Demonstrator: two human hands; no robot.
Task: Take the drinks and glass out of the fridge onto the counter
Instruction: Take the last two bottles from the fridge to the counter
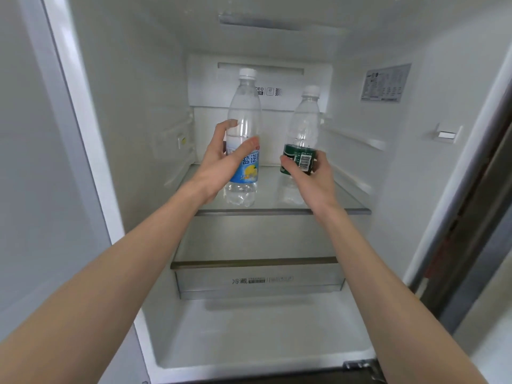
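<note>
Head view: two bottles, open fridge [415, 167].
Left hand [221, 162] grasps blue-label bottle [243, 134]; right hand [313, 173] grasps green-label bottle [303, 131], above glass shelf [346, 200].

On the fridge's glass shelf [282, 210], one bottle [243, 128] stood in the left grip [221, 159], another bottle [303, 131] in the right grip [310, 173].
</note>
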